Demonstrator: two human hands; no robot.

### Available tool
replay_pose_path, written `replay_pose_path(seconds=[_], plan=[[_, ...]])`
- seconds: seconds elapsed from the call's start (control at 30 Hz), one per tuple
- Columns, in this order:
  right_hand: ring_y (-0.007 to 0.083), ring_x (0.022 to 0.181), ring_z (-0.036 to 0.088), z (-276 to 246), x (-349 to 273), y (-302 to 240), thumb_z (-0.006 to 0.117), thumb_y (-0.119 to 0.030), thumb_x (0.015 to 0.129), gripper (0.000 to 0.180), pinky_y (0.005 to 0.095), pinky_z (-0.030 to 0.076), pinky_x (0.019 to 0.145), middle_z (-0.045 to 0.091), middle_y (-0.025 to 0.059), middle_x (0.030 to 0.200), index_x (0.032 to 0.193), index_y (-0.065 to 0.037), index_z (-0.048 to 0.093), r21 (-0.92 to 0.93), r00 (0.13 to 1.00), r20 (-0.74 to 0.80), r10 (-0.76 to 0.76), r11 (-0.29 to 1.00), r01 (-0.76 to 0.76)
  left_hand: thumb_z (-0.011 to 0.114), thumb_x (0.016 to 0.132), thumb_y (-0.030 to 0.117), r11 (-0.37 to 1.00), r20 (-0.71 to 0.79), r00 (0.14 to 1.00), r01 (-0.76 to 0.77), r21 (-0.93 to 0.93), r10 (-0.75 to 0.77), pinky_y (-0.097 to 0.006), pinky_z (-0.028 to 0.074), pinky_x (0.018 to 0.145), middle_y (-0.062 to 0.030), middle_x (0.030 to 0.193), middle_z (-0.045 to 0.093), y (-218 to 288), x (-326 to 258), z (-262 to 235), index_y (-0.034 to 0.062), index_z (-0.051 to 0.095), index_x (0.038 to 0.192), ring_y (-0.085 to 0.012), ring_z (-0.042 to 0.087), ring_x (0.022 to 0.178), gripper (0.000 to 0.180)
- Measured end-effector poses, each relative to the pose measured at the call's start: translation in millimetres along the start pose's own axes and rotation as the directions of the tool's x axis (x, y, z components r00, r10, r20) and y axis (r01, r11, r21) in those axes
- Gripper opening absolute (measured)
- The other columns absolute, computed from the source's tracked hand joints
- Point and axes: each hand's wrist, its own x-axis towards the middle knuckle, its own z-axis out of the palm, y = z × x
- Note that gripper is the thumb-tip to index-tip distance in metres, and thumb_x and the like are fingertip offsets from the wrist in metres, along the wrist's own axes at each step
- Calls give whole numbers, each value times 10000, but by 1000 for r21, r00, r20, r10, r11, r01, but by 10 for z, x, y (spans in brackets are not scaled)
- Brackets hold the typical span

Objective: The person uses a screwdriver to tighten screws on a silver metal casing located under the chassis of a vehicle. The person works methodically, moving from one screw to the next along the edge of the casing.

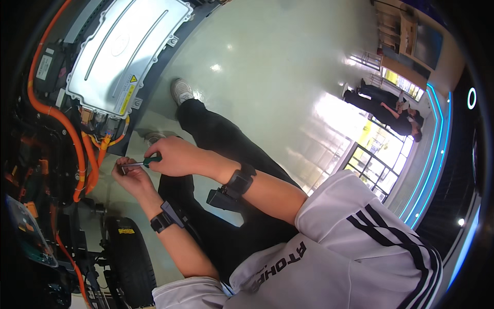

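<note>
My right hand [177, 156] is closed round the green handle of a screwdriver [151, 160]. The bare metal shaft points left toward my left hand [133, 178]. The fingers of that hand are curled up around the shaft's tip. Something small and dark shows at the tip between those fingers, too small to name. Both hands are held above the floor, in front of my knees, just right of the orange cables [98, 159] and below a silver finned metal housing [123, 56].
An open vehicle chassis with a thick orange cable [55, 112] runs along the left. A black tyre [128, 262] stands at the lower left. My legs [221, 134] extend across the pale floor [257, 62]. Two people [391, 110] are far off at the right, near windows.
</note>
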Motion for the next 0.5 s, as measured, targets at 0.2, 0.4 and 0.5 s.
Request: replay_pose_path(seconds=[0.2, 0.4, 0.5], plan=[[319, 855, 639, 234, 607, 183, 622, -234, 762, 317, 375, 498, 786, 666, 176, 879, 1013, -51, 686, -22, 912, 404, -70, 996, 86, 483, 877, 146, 975, -28, 983, -181, -128, 179, -222, 379, 456, -35, 727, 485, 182, -67, -479, 23, 487, 838, -113, 471, 576, 129], [255, 863, 646, 293, 808, 402, 634, -181, 811, 296, 321, 493, 775, 672, 159, 950, 1049, -8, 659, 149, 867, 454, -207, 977, 156, 470, 875, 238, 959, -65, 970, -241, -147, 234, -221, 262, 393, 10, 580, 385, 183, -20, -212, 66, 490, 768, -78, 299, 369, 204], [293, 795, 633, 267, 1037, 305, 612, -168, 774, 285, 347, 495, 714, 654, 174, 836, 1011, -26, 683, 214, 826, 496, -268, 960, 183, 475, 888, 276, 941, -63, 943, -331, -66, 327, -235, 271, 384, 6, 574, 401, 286, 4, -143, 66, 505, 768, -95, 325, 361, 243]])
